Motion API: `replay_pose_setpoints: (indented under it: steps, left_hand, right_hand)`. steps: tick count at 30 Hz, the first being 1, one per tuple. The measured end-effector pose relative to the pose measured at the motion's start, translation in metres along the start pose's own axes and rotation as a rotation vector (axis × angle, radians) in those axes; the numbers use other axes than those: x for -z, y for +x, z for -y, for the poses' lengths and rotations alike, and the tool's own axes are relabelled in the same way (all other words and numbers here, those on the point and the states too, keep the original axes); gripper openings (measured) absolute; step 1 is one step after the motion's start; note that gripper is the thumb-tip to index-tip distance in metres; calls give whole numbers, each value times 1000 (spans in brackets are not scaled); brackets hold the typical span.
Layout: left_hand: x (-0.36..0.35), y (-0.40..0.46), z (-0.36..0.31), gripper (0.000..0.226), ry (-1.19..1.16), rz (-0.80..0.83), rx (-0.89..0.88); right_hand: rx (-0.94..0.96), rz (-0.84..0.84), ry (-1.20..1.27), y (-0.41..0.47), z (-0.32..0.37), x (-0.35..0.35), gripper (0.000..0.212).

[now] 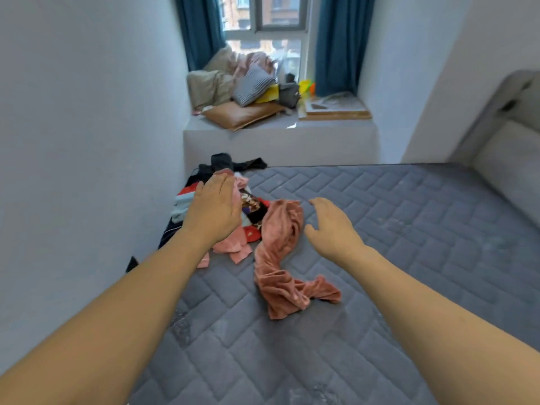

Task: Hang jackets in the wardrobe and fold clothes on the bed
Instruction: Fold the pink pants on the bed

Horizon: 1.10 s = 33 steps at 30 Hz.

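A crumpled dusty-pink velvet garment (285, 258) lies stretched out on the grey quilted mattress (409, 229). To its left sits a heap of mixed clothes (251, 209): pink, red, patterned and black pieces against the wall. My left hand (214, 209) hovers over that heap, palm down, fingers together and flat, holding nothing. My right hand (333, 226) hangs just right of the pink garment's upper end, fingers spread, empty. No wardrobe or jacket is in sight.
A white wall (87, 141) runs along the bed's left side. Beyond the bed, a window ledge (277, 133) carries pillows, bags and a flat board. A grey padded headboard (511, 141) stands at the right.
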<state>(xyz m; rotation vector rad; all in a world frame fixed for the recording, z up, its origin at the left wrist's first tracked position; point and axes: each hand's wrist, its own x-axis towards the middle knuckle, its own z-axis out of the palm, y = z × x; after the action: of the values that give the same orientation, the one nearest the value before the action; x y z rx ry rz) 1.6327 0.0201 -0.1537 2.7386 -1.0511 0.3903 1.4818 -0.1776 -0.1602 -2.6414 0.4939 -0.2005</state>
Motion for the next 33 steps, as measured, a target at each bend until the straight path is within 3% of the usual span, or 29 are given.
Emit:
replay_pose_setpoints:
  steps: [3,6,10,15,18,22,27,33]
  left_hand:
    - [-74,10,48,55,-46,120,67]
    - [-181,19,69,61,-138,317,128]
    - [-356,24,60,86,-283,683,93]
    - [-546,7,25,104,-83,975,-39]
    - [-623,-20,16,110,-1,930,-30]
    - [-655,-21,16,116,11,898,-49]
    - [-649,-19,10,116,47,954,-26]
    - [-652,-21,9,115,57,872,-19]
  right_hand:
    - [-36,71,56,49,-13,-71,43]
    - [-107,138,58,90,-56,-163,47]
    - [-230,283,-76,125,-152,-310,70]
    - [-339,575,-234,124,-270,-473,111]
    - [-298,414,-135,104,-304,-542,118]
    - [-136,252,-138,96,-317,-557,103]
    - [-150,258,-120,96,-314,-553,98]
    - [-98,143,-119,97,-316,-558,84]
